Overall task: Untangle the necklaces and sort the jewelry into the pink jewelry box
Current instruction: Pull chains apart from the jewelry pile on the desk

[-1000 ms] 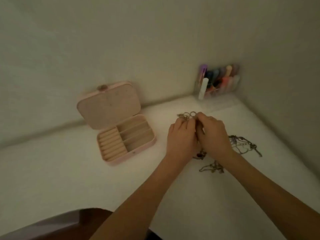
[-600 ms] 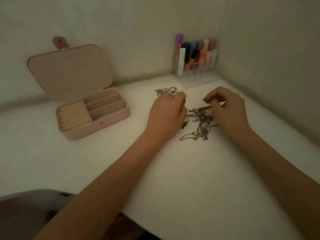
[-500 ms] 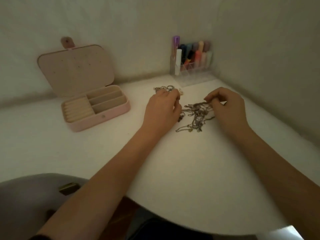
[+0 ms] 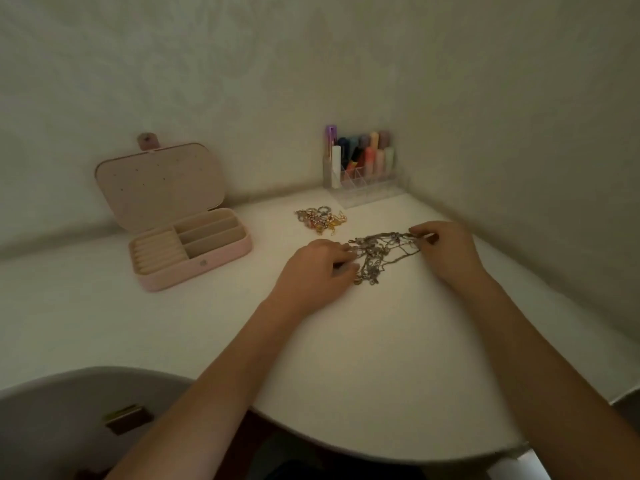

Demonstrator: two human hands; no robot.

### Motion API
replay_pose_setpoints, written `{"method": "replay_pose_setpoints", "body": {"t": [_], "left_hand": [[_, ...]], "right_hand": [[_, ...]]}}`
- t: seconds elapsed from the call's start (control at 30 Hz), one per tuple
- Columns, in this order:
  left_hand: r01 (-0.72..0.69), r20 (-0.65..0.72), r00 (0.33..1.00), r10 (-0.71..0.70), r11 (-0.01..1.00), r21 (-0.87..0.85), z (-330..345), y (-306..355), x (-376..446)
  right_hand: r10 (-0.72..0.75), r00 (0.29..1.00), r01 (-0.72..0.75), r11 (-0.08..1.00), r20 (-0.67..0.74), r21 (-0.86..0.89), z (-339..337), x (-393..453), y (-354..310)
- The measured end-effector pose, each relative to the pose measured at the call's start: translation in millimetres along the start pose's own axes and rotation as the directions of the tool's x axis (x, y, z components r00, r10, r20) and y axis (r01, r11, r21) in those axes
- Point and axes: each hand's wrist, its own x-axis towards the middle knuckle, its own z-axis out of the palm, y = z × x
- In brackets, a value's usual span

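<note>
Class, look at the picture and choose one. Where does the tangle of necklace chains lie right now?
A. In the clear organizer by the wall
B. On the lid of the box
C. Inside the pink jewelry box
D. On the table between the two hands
D: the tangle of chains is spread on the white table, with the left hand and right hand at either end of it; the jewelry box holds none.

a home dressing corner: white table (image 4: 381,358) against plain walls, clear organizer (image 4: 367,188) of cosmetics.
</note>
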Motion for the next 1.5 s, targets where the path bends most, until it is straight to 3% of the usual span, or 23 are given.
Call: {"method": "replay_pose_setpoints", "body": {"t": [0.2,0.37,0.43,0.5,0.57,0.63,0.87,1.0,1.07,1.23,1.5], "left_hand": [[0.112,-0.077,0.991,-0.112,0.994,-0.005,1.1,-2.6,0.0],[0.015,-0.008,1.000,-0.016,0.999,-0.035,1.0,-1.5,0.7],[-0.009,0.008,1.000,0.009,1.000,-0.020,2.0,-2.3,0.7],[-0.013,0.005,1.000,0.013,1.000,0.001,2.3,-3.3,1.0],[0.006,-0.015,1.000,-0.006,1.000,0.010,2.3,-4.7,2.2],[0.052,-0.050,0.997,-0.051,0.999,0.006,2.0,-6.9,3.3],[0.149,-0.182,0.965,-0.188,0.966,-0.210,-1.3,-8.7,3.6],[0.203,-0.152,0.924,-0.352,0.787,-0.583,-9.0,-9.7,3.7],[0.195,-0.095,0.933,-0.347,0.710,-0.676,-11.4,-9.9,2.7],[0.177,-0.066,0.936,-0.345,0.627,-0.759,-14.6,-7.9,0.3],[0.159,-0.085,0.951,-0.298,0.706,-0.690,-10.3,-3.4,1.9]], "right_hand": [[-0.115,0.983,0.085,0.977,0.146,0.193,7.4,-8.8,-29.6],[-0.221,0.946,0.118,0.916,0.237,0.384,16.1,-14.0,-43.7],[-0.182,0.965,0.112,0.938,0.190,0.328,15.8,-9.8,-40.0],[-0.133,0.957,0.079,0.974,0.256,0.211,15.3,-8.0,-36.8],[-0.169,0.925,0.143,0.985,0.342,0.098,18.4,-8.7,-37.3],[-0.218,0.909,0.182,0.975,0.357,0.131,20.9,-10.2,-41.1],[-0.231,0.924,0.159,0.957,0.305,0.242,21.8,-15.6,-52.0],[-0.276,0.910,0.191,0.941,0.310,0.278,27.3,-20.8,-58.2],[-0.282,0.916,0.185,0.928,0.284,0.323,30.8,-21.9,-61.8],[-0.233,0.933,0.060,0.853,0.275,0.518,30.5,-23.4,-69.5],[-0.210,0.935,-0.030,0.758,0.287,0.652,25.8,-24.0,-76.5]]}}
